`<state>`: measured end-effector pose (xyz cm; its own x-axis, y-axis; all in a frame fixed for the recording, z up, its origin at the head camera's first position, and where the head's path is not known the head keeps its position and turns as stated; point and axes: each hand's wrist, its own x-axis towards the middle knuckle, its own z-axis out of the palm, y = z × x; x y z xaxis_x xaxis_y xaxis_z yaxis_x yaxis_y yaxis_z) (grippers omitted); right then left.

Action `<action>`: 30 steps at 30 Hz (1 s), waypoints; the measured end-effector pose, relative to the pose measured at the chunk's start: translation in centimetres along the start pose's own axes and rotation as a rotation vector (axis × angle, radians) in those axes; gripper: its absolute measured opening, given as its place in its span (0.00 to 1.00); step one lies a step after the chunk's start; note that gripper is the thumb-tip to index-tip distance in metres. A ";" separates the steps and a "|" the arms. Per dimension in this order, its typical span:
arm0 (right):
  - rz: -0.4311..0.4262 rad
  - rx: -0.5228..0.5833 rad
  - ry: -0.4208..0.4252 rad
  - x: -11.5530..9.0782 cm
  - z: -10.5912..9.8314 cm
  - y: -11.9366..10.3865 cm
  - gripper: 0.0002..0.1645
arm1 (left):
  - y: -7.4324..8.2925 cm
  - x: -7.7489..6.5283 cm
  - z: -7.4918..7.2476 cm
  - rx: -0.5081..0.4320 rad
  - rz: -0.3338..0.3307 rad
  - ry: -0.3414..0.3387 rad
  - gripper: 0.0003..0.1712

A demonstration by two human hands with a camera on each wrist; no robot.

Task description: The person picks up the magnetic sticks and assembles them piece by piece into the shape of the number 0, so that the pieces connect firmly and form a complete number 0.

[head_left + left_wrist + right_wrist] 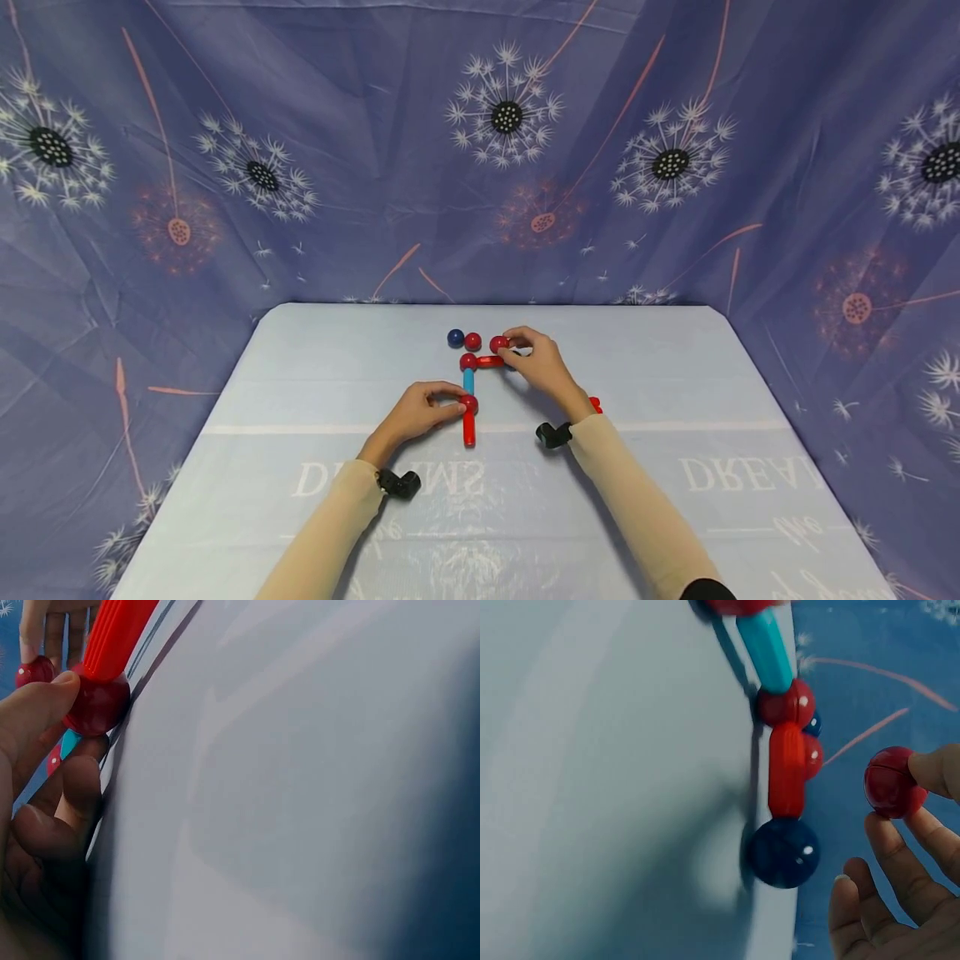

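My left hand (416, 410) pinches a red ball (97, 709) between thumb and fingers. A red rod (468, 430) extends from that ball toward me, and a light blue rod (468, 381) runs away from it to a second red ball (468, 362). From there another red rod (489, 362) points right, ending at a dark blue ball (784, 853) that my right hand partly covers in the head view. My right hand (542, 360) holds a separate red ball (889, 782) between thumb and fingertips, raised above the dark blue one.
Just behind the joined pieces, a loose dark blue ball (455, 337) and a loose red ball (472, 341) sit side by side. A red piece (596, 404) shows partly from behind my right wrist. The white-covered table (300, 375) ends at a purple patterned curtain (360, 167).
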<state>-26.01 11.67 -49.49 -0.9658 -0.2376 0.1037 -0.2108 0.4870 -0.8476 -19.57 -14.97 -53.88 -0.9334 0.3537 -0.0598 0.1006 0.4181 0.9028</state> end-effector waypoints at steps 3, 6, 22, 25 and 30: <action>-0.036 -0.001 -0.015 -1.0 0.0 -0.6 0.20 | 0.0 0.0 0.0 0.002 0.008 0.003 0.17; -0.064 0.003 -0.043 -2.2 0.2 -1.0 0.19 | -0.1 0.0 0.0 -0.002 0.015 0.005 0.17; -0.113 -0.032 -0.222 -8.2 2.3 -1.9 0.17 | -0.2 0.2 0.0 0.018 0.041 -0.007 0.17; -0.135 -0.036 -0.261 -9.1 2.5 -2.2 0.16 | -0.1 0.1 0.0 0.020 0.046 -0.005 0.17; -0.162 -0.036 -0.311 -10.4 2.8 -2.7 0.17 | 0.0 0.0 0.0 0.018 0.048 0.003 0.17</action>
<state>-14.95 10.50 -49.71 -0.8284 -0.5562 0.0665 -0.3677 0.4502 -0.8137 -19.61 -15.01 -53.91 -0.9283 0.3714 -0.0154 0.1513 0.4154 0.8970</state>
